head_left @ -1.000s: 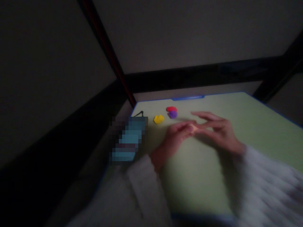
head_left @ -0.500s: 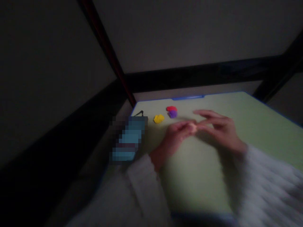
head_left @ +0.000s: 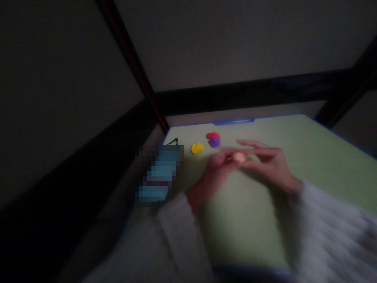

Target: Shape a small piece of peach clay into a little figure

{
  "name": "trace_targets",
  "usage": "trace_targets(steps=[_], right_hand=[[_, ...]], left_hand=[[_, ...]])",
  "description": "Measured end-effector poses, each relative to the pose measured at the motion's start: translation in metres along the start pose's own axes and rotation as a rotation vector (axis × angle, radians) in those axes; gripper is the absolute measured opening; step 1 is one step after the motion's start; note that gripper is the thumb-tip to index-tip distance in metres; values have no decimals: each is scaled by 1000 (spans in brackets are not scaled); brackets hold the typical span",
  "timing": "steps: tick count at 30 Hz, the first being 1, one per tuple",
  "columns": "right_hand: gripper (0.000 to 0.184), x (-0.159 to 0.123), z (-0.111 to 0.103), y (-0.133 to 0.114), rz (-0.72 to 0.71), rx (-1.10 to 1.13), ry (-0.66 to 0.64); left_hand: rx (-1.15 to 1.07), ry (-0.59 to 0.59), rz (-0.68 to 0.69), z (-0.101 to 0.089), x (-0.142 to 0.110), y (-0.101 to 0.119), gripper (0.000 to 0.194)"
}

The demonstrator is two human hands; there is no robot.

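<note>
A small pale-orange lump of modelling clay (head_left: 238,157) is between my two hands above the pale green table. My left hand (head_left: 216,171) pinches it from the left with thumb and fingers. From the right, my right hand (head_left: 269,161) closes thumb and forefinger on the same lump, while its other fingers stretch out behind. Just beyond the hands lie a yellow clay lump (head_left: 197,148), a purple clay lump (head_left: 215,142) and a red clay lump (head_left: 213,135). The purple one touches the red one; the yellow one is apart.
The pale green table (head_left: 244,228) has a blue rim and a blue handle-like strip (head_left: 234,122) at its far edge. A phone-shaped, pixelated object (head_left: 161,173) stands at the left, with a dark thin loop (head_left: 173,141) behind it. Walls rise close behind.
My right hand has moved left, and its thumb and forefinger have come onto the orange clay. The left hand stays nearly in place, and the lump shows more plainly.
</note>
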State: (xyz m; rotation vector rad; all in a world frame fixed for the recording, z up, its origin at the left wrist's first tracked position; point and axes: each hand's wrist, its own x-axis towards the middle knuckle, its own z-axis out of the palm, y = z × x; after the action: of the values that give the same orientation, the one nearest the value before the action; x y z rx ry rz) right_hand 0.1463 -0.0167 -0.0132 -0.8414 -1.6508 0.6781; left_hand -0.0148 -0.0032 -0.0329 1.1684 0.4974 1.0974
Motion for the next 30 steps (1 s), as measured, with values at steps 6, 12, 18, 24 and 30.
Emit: trace_targets(steps=[6, 12, 18, 24, 30], right_hand=[[24, -1, 2, -3, 61, 78, -3], [14, -1, 5, -7, 36, 83, 34], [8, -1, 9, -7, 11, 106, 88], [10, -1, 14, -7, 13, 89, 176], [5, 2, 9, -7, -18, 37, 181]], left_hand=[[-15, 3, -26, 1, 0, -1, 29], [-32, 50, -47, 2, 1, 0, 30], [-27, 69, -77, 5, 2, 3, 30], [-24, 62, -72, 7, 2, 2, 29], [-54, 59, -100, 10, -1, 5, 24]])
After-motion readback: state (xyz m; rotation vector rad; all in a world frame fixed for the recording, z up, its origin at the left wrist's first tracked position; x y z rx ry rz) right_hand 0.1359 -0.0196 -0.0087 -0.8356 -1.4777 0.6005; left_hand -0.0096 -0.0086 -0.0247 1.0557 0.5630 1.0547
